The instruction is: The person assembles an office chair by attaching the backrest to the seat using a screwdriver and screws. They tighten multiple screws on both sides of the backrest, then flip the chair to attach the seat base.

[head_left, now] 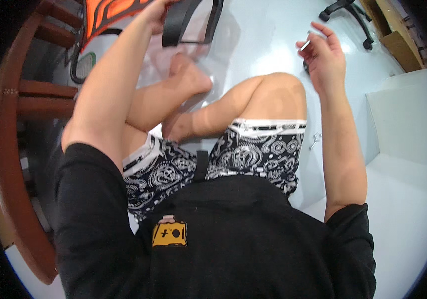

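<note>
My left hand [158, 19] is closed on a black, loop-shaped chair armrest [173, 25], held up in front of me at the top of the view. Part of the hand is hidden behind my wrist and the armrest. Over the floor to the right, my right hand [325, 64] pinches a small silvery metal piece [305, 46], too small to name surely. Its index finger stretches away from the others. A small dark round thing [306, 66] shows at the edge of that hand; I cannot tell whether it is held. Small metal parts [316, 140] lie on the floor beside my knee.
An orange and black chair part [116, 15] rests at the upper left. A black chair base with casters [350, 15] stands at the upper right, near a cardboard box [398, 42]. White panels [408, 114] border the right side. Reddish-brown wooden furniture [9, 149] curves along the left.
</note>
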`<action>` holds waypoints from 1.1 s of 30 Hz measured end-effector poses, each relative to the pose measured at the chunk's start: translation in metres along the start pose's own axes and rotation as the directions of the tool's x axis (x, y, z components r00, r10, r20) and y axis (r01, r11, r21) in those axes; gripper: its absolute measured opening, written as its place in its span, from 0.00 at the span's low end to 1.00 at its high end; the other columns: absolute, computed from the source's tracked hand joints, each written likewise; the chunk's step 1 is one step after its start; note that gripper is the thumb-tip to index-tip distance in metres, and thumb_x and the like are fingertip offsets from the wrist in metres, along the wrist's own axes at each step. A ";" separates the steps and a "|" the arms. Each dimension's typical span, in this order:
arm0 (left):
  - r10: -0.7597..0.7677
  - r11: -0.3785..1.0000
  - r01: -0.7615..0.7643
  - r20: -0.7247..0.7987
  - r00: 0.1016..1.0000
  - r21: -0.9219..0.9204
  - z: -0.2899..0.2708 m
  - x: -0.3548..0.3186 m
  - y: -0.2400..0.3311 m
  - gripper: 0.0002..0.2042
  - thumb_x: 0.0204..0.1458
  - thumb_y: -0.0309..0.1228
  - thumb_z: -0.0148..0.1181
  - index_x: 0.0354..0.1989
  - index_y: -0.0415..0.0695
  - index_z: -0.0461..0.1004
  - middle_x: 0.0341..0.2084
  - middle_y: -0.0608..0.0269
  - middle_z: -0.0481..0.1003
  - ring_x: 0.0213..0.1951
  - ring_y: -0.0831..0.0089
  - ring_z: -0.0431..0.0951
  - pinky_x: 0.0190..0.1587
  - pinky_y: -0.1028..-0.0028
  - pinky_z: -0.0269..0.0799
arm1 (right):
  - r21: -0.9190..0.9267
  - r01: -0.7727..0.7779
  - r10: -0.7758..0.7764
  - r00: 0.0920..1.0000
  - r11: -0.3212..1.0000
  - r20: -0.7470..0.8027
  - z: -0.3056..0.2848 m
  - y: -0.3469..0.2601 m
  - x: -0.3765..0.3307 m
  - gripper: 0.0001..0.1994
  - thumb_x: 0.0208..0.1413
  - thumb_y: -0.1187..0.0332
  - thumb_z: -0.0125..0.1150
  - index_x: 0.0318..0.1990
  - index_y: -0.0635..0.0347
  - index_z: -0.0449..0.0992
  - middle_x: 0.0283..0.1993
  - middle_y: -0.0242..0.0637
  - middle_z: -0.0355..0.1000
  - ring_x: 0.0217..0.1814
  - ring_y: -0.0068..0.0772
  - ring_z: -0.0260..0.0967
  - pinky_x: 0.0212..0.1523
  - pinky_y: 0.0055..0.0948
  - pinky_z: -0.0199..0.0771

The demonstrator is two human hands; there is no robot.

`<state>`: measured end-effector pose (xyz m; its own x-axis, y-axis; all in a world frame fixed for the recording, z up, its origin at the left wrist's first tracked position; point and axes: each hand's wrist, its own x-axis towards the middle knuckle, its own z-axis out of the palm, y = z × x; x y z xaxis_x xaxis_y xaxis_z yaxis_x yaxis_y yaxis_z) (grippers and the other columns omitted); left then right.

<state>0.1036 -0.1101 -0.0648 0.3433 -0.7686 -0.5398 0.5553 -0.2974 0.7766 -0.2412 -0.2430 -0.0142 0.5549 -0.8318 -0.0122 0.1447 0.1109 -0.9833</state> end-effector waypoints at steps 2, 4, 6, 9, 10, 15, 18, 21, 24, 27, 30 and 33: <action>0.106 0.994 -0.106 -0.012 0.994 0.009 0.006 0.004 0.010 0.15 0.50 0.38 0.52 0.38 0.37 0.73 0.30 0.59 0.77 0.30 0.68 0.78 0.33 0.70 0.75 | 0.031 0.080 -0.081 0.996 0.996 0.026 -0.002 0.007 -0.003 0.15 0.55 0.74 0.52 0.51 0.62 0.65 0.30 0.31 0.68 0.34 0.26 0.70 0.37 0.26 0.69; 0.137 0.990 -0.138 -0.005 0.990 -0.017 0.014 -0.006 0.017 0.13 0.50 0.36 0.52 0.37 0.39 0.73 0.30 0.59 0.77 0.30 0.70 0.77 0.34 0.71 0.75 | 0.058 0.111 -0.112 0.993 0.992 0.022 -0.002 0.011 -0.017 0.15 0.55 0.73 0.52 0.50 0.62 0.65 0.29 0.32 0.68 0.34 0.26 0.69 0.36 0.25 0.69; 0.202 0.979 -0.204 -0.104 0.974 -0.009 0.021 -0.021 0.020 0.13 0.50 0.35 0.52 0.37 0.39 0.74 0.31 0.60 0.77 0.31 0.70 0.77 0.34 0.71 0.75 | 0.049 0.132 -0.134 0.991 0.990 0.027 0.001 0.010 -0.038 0.14 0.55 0.74 0.52 0.49 0.65 0.65 0.27 0.32 0.68 0.32 0.27 0.71 0.34 0.23 0.71; 0.218 0.976 -0.218 -0.057 0.974 0.004 0.023 -0.031 0.023 0.13 0.49 0.35 0.53 0.39 0.40 0.73 0.33 0.60 0.76 0.34 0.70 0.76 0.38 0.70 0.74 | 0.113 0.079 -0.076 0.997 0.991 -0.023 0.009 0.001 -0.047 0.14 0.55 0.73 0.53 0.49 0.64 0.64 0.28 0.32 0.67 0.31 0.25 0.69 0.33 0.23 0.70; 0.206 0.978 -0.207 -0.056 0.977 -0.006 0.022 -0.029 0.022 0.13 0.49 0.35 0.54 0.39 0.41 0.73 0.33 0.60 0.76 0.34 0.70 0.76 0.38 0.70 0.73 | 0.115 0.069 -0.064 0.997 0.991 -0.048 0.014 0.001 -0.043 0.14 0.55 0.73 0.53 0.49 0.64 0.64 0.28 0.32 0.67 0.31 0.25 0.68 0.33 0.23 0.70; 0.154 0.987 -0.153 0.016 0.988 -0.040 0.030 -0.007 0.010 0.20 0.48 0.41 0.54 0.45 0.40 0.70 0.37 0.59 0.74 0.40 0.64 0.74 0.45 0.64 0.70 | 0.171 0.009 -0.013 1.000 0.985 0.026 0.044 0.007 0.000 0.16 0.55 0.73 0.53 0.51 0.63 0.64 0.33 0.31 0.68 0.33 0.24 0.68 0.35 0.24 0.69; 0.264 0.961 -0.265 -0.017 0.964 -0.075 0.038 -0.025 -0.008 0.14 0.43 0.36 0.62 0.36 0.42 0.74 0.28 0.63 0.75 0.30 0.74 0.75 0.34 0.73 0.72 | 0.176 -0.031 0.013 0.995 0.984 0.101 0.062 0.008 0.004 0.15 0.56 0.73 0.53 0.51 0.61 0.64 0.33 0.33 0.68 0.33 0.24 0.68 0.35 0.23 0.68; 0.503 0.846 -0.501 -0.039 0.863 -0.184 0.036 -0.072 -0.019 0.15 0.44 0.30 0.62 0.40 0.37 0.74 0.32 0.60 0.76 0.34 0.72 0.77 0.39 0.74 0.74 | 0.207 -0.055 0.017 0.983 0.977 0.181 0.104 0.010 0.004 0.13 0.58 0.73 0.50 0.50 0.58 0.66 0.36 0.33 0.69 0.32 0.23 0.68 0.34 0.26 0.71; 0.557 0.825 -0.550 0.026 0.830 -0.129 0.031 -0.109 -0.025 0.17 0.44 0.30 0.63 0.43 0.38 0.73 0.36 0.63 0.75 0.36 0.76 0.75 0.38 0.76 0.71 | 0.229 -0.051 -0.010 0.966 0.972 0.258 0.147 0.001 0.000 0.11 0.58 0.72 0.49 0.48 0.57 0.67 0.37 0.35 0.70 0.31 0.25 0.69 0.34 0.26 0.71; 0.562 0.827 -0.559 0.042 0.826 -0.057 0.028 -0.126 -0.026 0.23 0.43 0.31 0.66 0.49 0.38 0.69 0.44 0.63 0.72 0.47 0.75 0.70 0.48 0.73 0.68 | 0.226 -0.070 -0.017 0.932 0.972 0.361 0.164 -0.017 0.007 0.11 0.57 0.77 0.47 0.47 0.65 0.69 0.40 0.41 0.71 0.36 0.31 0.72 0.37 0.27 0.72; 0.434 0.901 -0.428 0.153 0.888 -0.072 0.020 -0.135 -0.031 0.23 0.44 0.28 0.64 0.50 0.37 0.67 0.45 0.62 0.71 0.47 0.73 0.70 0.50 0.74 0.65 | 0.169 0.018 -0.082 0.923 0.985 0.376 0.166 -0.022 0.009 0.13 0.53 0.82 0.48 0.47 0.70 0.70 0.42 0.44 0.71 0.40 0.34 0.73 0.41 0.29 0.74; 0.405 0.907 -0.358 0.221 0.887 -0.224 0.011 -0.138 -0.040 0.20 0.45 0.25 0.60 0.49 0.37 0.68 0.44 0.62 0.72 0.46 0.73 0.70 0.50 0.73 0.66 | 0.088 0.148 -0.171 0.912 0.985 0.374 0.167 -0.012 0.010 0.13 0.49 0.85 0.53 0.44 0.69 0.71 0.41 0.43 0.69 0.39 0.32 0.72 0.42 0.29 0.74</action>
<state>0.0260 0.0017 -0.0181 0.3620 -0.9275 -0.0929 0.5501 0.1321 0.8246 -0.1005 -0.1614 0.0275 0.7874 -0.5741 0.2245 0.2968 0.0338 -0.9543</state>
